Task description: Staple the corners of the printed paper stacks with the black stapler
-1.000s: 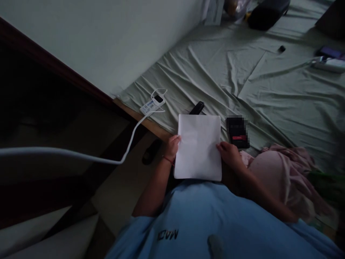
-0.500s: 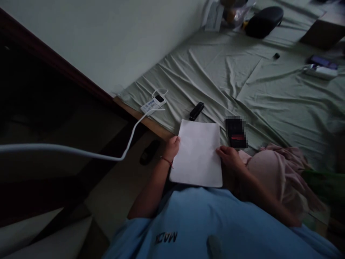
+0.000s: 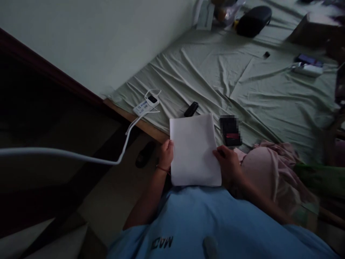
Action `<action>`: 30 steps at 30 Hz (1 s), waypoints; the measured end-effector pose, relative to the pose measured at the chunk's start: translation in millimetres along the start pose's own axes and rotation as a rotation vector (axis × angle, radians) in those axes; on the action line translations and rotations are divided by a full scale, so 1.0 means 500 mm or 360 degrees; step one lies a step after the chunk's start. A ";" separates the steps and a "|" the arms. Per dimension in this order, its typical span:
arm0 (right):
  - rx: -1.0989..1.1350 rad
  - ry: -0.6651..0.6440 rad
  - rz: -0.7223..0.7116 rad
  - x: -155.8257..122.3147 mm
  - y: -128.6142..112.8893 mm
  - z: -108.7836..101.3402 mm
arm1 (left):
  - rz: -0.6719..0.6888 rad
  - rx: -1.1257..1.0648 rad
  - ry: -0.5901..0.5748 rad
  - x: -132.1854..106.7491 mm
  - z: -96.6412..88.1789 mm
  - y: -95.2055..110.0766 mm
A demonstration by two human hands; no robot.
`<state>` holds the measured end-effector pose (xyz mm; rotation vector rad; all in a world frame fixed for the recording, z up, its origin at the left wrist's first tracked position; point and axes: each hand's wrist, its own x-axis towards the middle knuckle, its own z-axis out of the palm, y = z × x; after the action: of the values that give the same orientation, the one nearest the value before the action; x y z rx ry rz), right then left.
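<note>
Sheet of paper: we hold a blank white sheet of paper (image 3: 193, 149) in the lower middle of the frame, just above our blue shirt (image 3: 205, 223), over the near edge of the bed (image 3: 269, 93).
Left hand: our left hand (image 3: 165, 155) has its grip closed on the sheet's left edge, fingers curled round it.
Right hand: our right hand (image 3: 228, 165) pinches the sheet's right edge, thumb on top.
Step in hand: we judge that we are holding the sheet flat and squaring it up between both hands.
Next move: any fold or set-down would call for an even hold on both edges.
Nearby: a small black device (image 3: 191, 109) lies just beyond the top edge; a dark phone (image 3: 230, 130) sits at its upper right; pink cloth (image 3: 269, 172) is bunched to the right.
Further left: a white charger (image 3: 147, 104) with its cable (image 3: 81, 156) trails off the bed.
</note>
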<state>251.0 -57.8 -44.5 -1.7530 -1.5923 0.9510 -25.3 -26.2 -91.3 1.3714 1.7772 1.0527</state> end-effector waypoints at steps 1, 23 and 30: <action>-0.0014 0.0031 -0.0016 0.003 -0.006 -0.005 | 0.0006 -0.0008 0.0034 -0.004 0.000 -0.002; -0.0620 0.0304 -0.0318 0.088 -0.017 -0.010 | 0.0133 0.0377 0.0119 -0.006 0.022 0.034; -0.0368 0.0287 -0.0395 0.089 -0.075 -0.036 | 0.0166 0.0354 0.0203 0.007 0.031 0.038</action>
<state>245.6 -8.6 -9.1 -1.6850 -1.8037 0.4936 -4.2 -17.3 -81.5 1.5761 1.9826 1.0420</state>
